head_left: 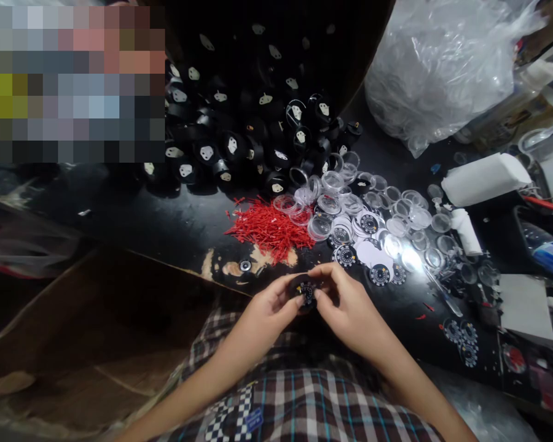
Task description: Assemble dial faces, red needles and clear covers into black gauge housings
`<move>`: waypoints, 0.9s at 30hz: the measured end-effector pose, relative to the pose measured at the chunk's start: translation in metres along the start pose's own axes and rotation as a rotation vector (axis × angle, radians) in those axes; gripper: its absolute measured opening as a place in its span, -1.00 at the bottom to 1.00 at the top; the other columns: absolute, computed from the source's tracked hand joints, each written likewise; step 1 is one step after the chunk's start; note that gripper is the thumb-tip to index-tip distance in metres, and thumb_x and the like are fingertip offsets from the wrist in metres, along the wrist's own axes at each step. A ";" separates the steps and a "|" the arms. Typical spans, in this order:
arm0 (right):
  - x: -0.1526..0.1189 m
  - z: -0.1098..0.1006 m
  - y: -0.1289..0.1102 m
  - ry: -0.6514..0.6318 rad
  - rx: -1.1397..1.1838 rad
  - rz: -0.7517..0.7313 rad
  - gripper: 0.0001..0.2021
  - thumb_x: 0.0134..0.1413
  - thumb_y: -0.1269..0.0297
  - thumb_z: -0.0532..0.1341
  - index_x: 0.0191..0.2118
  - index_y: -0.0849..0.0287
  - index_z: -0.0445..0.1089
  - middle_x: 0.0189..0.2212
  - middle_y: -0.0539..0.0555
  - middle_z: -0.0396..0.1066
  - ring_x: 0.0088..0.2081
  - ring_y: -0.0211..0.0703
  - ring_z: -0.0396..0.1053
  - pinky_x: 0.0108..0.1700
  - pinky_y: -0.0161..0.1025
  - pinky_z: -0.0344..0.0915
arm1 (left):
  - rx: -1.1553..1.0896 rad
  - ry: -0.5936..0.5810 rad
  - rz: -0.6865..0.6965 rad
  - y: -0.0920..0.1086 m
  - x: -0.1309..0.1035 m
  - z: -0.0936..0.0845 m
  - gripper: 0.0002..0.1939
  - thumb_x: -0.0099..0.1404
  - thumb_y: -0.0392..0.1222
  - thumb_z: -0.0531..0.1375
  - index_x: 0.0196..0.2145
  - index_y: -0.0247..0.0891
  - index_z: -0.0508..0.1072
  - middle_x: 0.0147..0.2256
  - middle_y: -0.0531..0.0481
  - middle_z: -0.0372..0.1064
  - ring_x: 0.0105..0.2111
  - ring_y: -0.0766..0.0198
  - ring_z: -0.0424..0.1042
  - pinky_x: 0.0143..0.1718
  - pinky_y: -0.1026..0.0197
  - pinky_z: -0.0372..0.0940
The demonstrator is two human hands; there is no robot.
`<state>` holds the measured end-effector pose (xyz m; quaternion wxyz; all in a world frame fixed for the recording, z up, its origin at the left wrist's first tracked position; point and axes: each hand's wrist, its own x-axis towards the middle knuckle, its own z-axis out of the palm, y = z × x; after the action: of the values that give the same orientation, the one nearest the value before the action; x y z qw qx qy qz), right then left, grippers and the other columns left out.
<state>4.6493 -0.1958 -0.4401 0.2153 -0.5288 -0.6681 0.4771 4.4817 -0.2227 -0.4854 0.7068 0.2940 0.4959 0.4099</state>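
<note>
Head view: one black gauge (306, 292), near centre, gripped at its rim between the left hand (276, 301) and right hand (338, 298), fingers closed on it. Beyond: heaped red pointers (274, 228). Far right: clear round covers (410, 212). Far: black housings (230, 144).

Your plaid clothes (334, 399) are brown and white with thin blue lines. Your table (142, 224) is black, your needles (271, 230) are bright red, and your dials (307, 293) are black with white marks.
</note>
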 end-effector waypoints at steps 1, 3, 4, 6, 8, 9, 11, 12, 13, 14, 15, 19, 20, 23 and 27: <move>0.002 0.000 -0.001 -0.016 0.004 -0.008 -0.77 0.16 0.43 0.13 -0.06 0.12 0.33 -0.17 0.05 0.48 -0.21 -0.21 0.44 -0.14 -0.22 0.35 | -0.002 0.015 -0.001 0.000 -0.002 -0.004 -0.65 0.12 -0.15 0.36 -0.11 -0.16 0.54 -0.14 -0.02 0.56 -0.11 0.13 0.53 -0.02 0.12 0.42; 0.010 0.001 -0.003 -0.049 -0.013 -0.026 -0.82 0.19 0.36 0.16 -0.09 0.11 0.39 -0.20 0.03 0.51 -0.23 -0.20 0.45 -0.17 -0.23 0.34 | -0.023 0.079 0.006 0.000 -0.006 -0.013 -0.62 0.11 -0.14 0.38 -0.09 -0.17 0.53 -0.11 -0.02 0.55 -0.08 0.12 0.52 -0.01 0.13 0.41; 0.017 0.002 -0.004 -0.049 -0.069 -0.044 -0.86 0.21 0.34 0.16 -0.13 0.11 0.41 -0.22 0.03 0.53 -0.22 -0.18 0.45 -0.16 -0.22 0.32 | -0.044 0.124 0.014 0.001 -0.007 -0.017 -0.61 0.12 -0.13 0.38 -0.07 -0.16 0.52 -0.09 -0.02 0.54 -0.06 0.11 0.51 -0.02 0.14 0.42; 0.033 0.007 -0.006 -0.011 -0.303 -0.086 -0.87 0.25 0.32 0.14 -0.23 0.13 0.44 -0.25 0.07 0.53 -0.20 -0.11 0.44 -0.12 -0.16 0.28 | -0.117 0.217 0.043 0.003 -0.008 -0.022 -0.62 0.16 -0.11 0.36 -0.06 -0.17 0.50 -0.04 -0.03 0.52 -0.03 0.11 0.49 -0.02 0.14 0.42; 0.049 0.016 -0.008 0.034 -0.589 -0.115 -0.83 0.26 0.33 0.10 -0.29 0.16 0.43 -0.26 0.12 0.52 -0.18 -0.03 0.42 -0.10 -0.08 0.22 | -0.230 0.269 0.087 0.007 -0.005 -0.024 -0.67 0.21 -0.13 0.32 -0.06 -0.19 0.49 -0.02 -0.05 0.50 -0.02 0.12 0.48 0.01 0.12 0.41; 0.056 0.022 -0.009 0.044 -0.698 -0.119 -0.82 0.27 0.32 0.10 -0.28 0.18 0.43 -0.25 0.16 0.52 -0.18 0.01 0.42 -0.10 -0.06 0.20 | -0.288 0.273 0.112 0.009 -0.002 -0.024 -0.70 0.24 -0.14 0.30 -0.06 -0.19 0.49 -0.01 -0.05 0.50 -0.01 0.13 0.48 0.04 0.11 0.40; 0.067 0.032 -0.010 0.060 -0.829 -0.120 -0.82 0.27 0.28 0.09 -0.26 0.22 0.41 -0.23 0.21 0.51 -0.19 0.05 0.42 -0.11 -0.03 0.18 | -0.389 0.248 0.164 0.013 0.006 -0.021 -0.73 0.29 -0.16 0.25 -0.05 -0.16 0.49 0.01 -0.05 0.49 0.03 0.15 0.46 0.09 0.09 0.37; 0.070 0.035 -0.011 0.067 -0.864 -0.121 -0.82 0.27 0.28 0.09 -0.24 0.23 0.40 -0.23 0.22 0.51 -0.19 0.06 0.42 -0.12 -0.02 0.18 | -0.420 0.231 0.186 0.014 0.011 -0.020 -0.73 0.30 -0.17 0.24 -0.04 -0.14 0.49 0.03 -0.04 0.48 0.05 0.16 0.44 0.11 0.08 0.35; 0.071 0.037 -0.011 0.070 -0.884 -0.117 -0.83 0.26 0.29 0.09 -0.24 0.24 0.40 -0.24 0.23 0.50 -0.20 0.06 0.43 -0.13 -0.02 0.17 | -0.440 0.218 0.204 0.016 0.015 -0.019 -0.73 0.30 -0.18 0.23 -0.03 -0.13 0.49 0.05 -0.04 0.47 0.07 0.17 0.43 0.12 0.08 0.34; 0.072 0.037 -0.010 0.069 -0.890 -0.106 -0.84 0.25 0.31 0.09 -0.25 0.24 0.39 -0.25 0.22 0.50 -0.21 0.05 0.43 -0.13 -0.03 0.17 | -0.451 0.208 0.218 0.017 0.019 -0.018 -0.73 0.30 -0.19 0.23 -0.03 -0.12 0.49 0.06 -0.03 0.46 0.08 0.17 0.42 0.14 0.07 0.32; 0.071 0.036 -0.009 0.065 -0.879 -0.093 -0.86 0.24 0.34 0.09 -0.26 0.23 0.38 -0.26 0.20 0.50 -0.22 0.03 0.43 -0.14 -0.04 0.16 | -0.455 0.201 0.230 0.018 0.022 -0.017 -0.73 0.30 -0.19 0.23 -0.03 -0.11 0.49 0.06 -0.03 0.45 0.09 0.17 0.41 0.15 0.07 0.31; 0.062 0.021 -0.002 0.083 -0.681 -0.024 -0.90 0.17 0.34 0.17 -0.38 0.17 0.34 -0.37 0.06 0.49 -0.30 -0.10 0.40 -0.16 -0.11 0.16 | -0.429 0.267 0.277 0.016 0.019 -0.014 -0.72 0.28 -0.19 0.26 -0.03 -0.11 0.48 0.06 -0.02 0.44 0.10 0.14 0.39 0.17 0.03 0.30; 0.059 0.017 0.000 0.101 -0.609 -0.012 -0.90 0.15 0.34 0.19 -0.40 0.16 0.34 -0.41 0.03 0.47 -0.33 -0.13 0.39 -0.17 -0.14 0.16 | -0.419 0.290 0.273 0.015 0.017 -0.013 -0.72 0.27 -0.18 0.27 -0.04 -0.12 0.48 0.06 -0.03 0.43 0.10 0.13 0.39 0.16 0.01 0.31; 0.052 0.009 0.005 0.168 -0.352 -0.010 -0.90 0.10 0.34 0.21 -0.43 0.15 0.32 -0.49 -0.04 0.40 -0.44 -0.23 0.33 -0.26 -0.22 0.19 | -0.418 0.309 0.258 0.014 0.009 -0.010 -0.73 0.27 -0.16 0.28 -0.06 -0.14 0.46 0.02 -0.05 0.45 0.08 0.11 0.41 0.15 -0.02 0.32; 0.047 0.009 0.005 0.183 -0.083 -0.108 -0.92 0.11 0.31 0.20 -0.39 0.13 0.34 -0.48 -0.05 0.38 -0.46 -0.26 0.32 -0.36 -0.28 0.24 | -0.496 0.197 0.152 0.018 0.007 -0.004 -0.77 0.30 -0.17 0.25 -0.08 -0.15 0.44 -0.04 -0.07 0.50 -0.03 0.10 0.50 0.07 -0.05 0.38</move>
<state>4.6282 -0.1567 -0.4591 0.2789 -0.5420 -0.6921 0.3865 4.4740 -0.2076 -0.4757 0.6728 0.1072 0.4234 0.5972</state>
